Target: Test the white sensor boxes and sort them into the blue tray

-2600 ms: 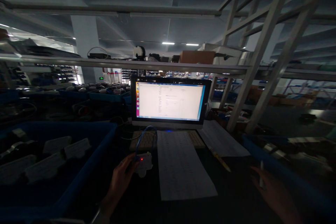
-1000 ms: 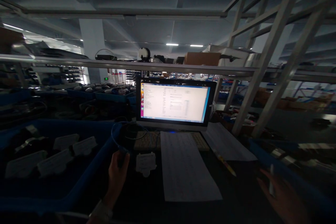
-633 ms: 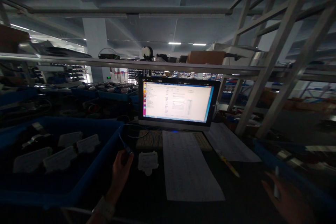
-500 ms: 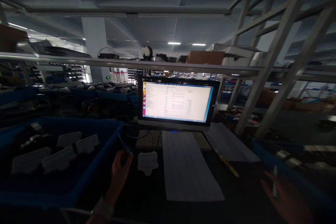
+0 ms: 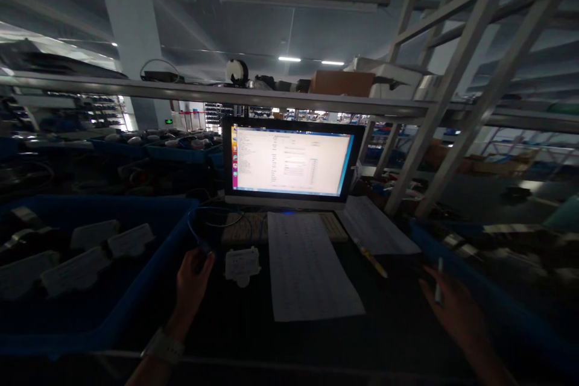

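My left hand point(image 5: 192, 280) rests on the dark bench with its fingers closed round the plug end of a blue cable point(image 5: 199, 236). A small white device point(image 5: 242, 264) lies just right of that hand, unplugged and apart from it. My right hand point(image 5: 452, 307) hovers at the lower right with a thin white pen point(image 5: 438, 288) held between its fingers. A long printed sheet point(image 5: 305, 268) lies between my hands, in front of a lit monitor point(image 5: 289, 161) and a keyboard point(image 5: 246, 228).
A blue bin point(image 5: 149, 277) holding several white devices sits at the left. Another blue bin point(image 5: 452, 250) stands at the right. A second paper point(image 5: 375, 226) and a yellow pencil point(image 5: 371, 258) lie right of the sheet. A metal shelf rail point(image 5: 226, 95) and slanted frame bars point(image 5: 434, 108) stand overhead.
The blue cable came out of the white device, whose red light went off. My left hand carried the plug to the left of the device and stays there. My right hand keeps the pen.
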`<state>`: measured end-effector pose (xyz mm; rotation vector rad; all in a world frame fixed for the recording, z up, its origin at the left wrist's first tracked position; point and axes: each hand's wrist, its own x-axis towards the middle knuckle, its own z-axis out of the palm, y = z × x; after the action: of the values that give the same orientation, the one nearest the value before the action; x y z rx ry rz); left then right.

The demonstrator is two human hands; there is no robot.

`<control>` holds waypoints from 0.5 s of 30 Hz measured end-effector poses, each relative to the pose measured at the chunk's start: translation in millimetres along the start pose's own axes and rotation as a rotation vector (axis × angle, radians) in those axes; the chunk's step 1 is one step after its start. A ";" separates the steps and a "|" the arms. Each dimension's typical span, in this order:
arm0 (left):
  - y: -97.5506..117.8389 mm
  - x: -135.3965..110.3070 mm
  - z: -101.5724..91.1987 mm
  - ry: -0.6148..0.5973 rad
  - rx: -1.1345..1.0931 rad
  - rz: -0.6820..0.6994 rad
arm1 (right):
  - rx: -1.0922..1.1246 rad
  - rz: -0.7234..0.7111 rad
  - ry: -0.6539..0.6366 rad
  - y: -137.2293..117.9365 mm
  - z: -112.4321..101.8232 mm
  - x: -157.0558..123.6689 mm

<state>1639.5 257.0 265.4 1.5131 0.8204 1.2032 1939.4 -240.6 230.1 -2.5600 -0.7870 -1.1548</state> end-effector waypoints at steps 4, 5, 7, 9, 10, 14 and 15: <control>4.1 -0.2 -0.7 -0.029 0.030 -0.003 | -0.006 -0.001 -0.002 -4.6 -5.1 0.6; 4.8 -0.2 -0.8 -0.032 0.037 0.000 | 0.000 -0.010 0.001 -5.0 -5.8 0.6; 5.7 -0.2 -1.2 -0.032 0.048 -0.003 | 0.010 -0.026 0.005 -5.1 -6.3 0.7; 6.2 -0.2 -1.9 -0.022 0.058 -0.012 | 0.017 -0.029 0.003 -4.6 -5.9 0.8; 6.6 -0.2 -2.2 -0.021 0.061 -0.014 | 0.019 -0.024 -0.001 -4.4 -5.6 0.9; 9.1 0.2 -2.5 -0.031 0.086 -0.030 | 0.006 0.005 -0.005 -5.3 -5.6 0.9; 9.8 0.4 -2.2 -0.032 0.092 -0.037 | 0.002 0.009 -0.003 -5.8 -6.0 0.9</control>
<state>1636.8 255.4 274.9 1.5805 0.8888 1.1242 1932.9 -237.8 234.7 -2.5612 -0.7767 -1.1472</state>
